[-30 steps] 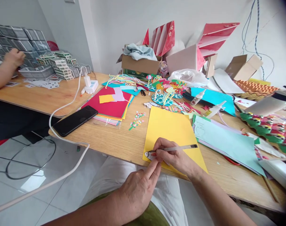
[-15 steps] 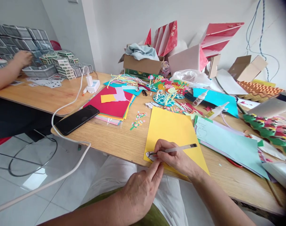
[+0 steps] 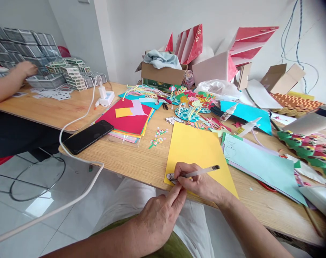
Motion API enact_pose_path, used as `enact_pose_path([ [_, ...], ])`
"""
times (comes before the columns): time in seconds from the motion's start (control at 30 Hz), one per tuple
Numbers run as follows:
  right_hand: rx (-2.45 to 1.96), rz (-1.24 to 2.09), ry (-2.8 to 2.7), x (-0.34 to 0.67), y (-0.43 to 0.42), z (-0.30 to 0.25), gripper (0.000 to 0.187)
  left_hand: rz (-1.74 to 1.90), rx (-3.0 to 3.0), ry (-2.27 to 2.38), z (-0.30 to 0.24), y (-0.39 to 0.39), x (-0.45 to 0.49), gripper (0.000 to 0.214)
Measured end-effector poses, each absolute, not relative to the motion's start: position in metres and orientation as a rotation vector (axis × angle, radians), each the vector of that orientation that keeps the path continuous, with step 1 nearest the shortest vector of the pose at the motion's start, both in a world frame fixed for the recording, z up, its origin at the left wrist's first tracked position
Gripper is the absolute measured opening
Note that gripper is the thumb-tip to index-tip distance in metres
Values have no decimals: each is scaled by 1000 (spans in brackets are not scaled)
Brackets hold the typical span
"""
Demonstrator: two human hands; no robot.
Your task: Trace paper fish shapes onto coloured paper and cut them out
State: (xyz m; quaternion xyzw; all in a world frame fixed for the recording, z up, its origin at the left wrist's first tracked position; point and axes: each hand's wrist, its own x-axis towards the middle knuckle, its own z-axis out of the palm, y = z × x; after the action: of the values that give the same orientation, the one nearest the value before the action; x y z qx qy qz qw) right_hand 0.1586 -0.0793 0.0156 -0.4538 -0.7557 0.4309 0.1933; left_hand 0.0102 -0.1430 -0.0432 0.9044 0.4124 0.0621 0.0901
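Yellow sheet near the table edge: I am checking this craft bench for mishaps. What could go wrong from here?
1. The yellow sheet reaches the table edge where the right hand works the pen on the small fish cut-out; only a fingertip of the left hand pins it, so it may slip.
2. The phone lies at the edge beside the white cable that drops off the table; a tug might drag it down.

2 wooden tables; white walls; glossy, seemingly tiled floor.

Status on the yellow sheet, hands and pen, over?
Right hand grips pen on yellow sheet. Left hand fingertip at fish cutout. Nothing blocks the pen.
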Motion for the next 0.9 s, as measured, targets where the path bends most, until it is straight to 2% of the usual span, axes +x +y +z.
enact_pose_path([
  [0.9,-1313,1056,-2147,152,-84,15,14,154,2705,1236,-42,-143,10,72],
])
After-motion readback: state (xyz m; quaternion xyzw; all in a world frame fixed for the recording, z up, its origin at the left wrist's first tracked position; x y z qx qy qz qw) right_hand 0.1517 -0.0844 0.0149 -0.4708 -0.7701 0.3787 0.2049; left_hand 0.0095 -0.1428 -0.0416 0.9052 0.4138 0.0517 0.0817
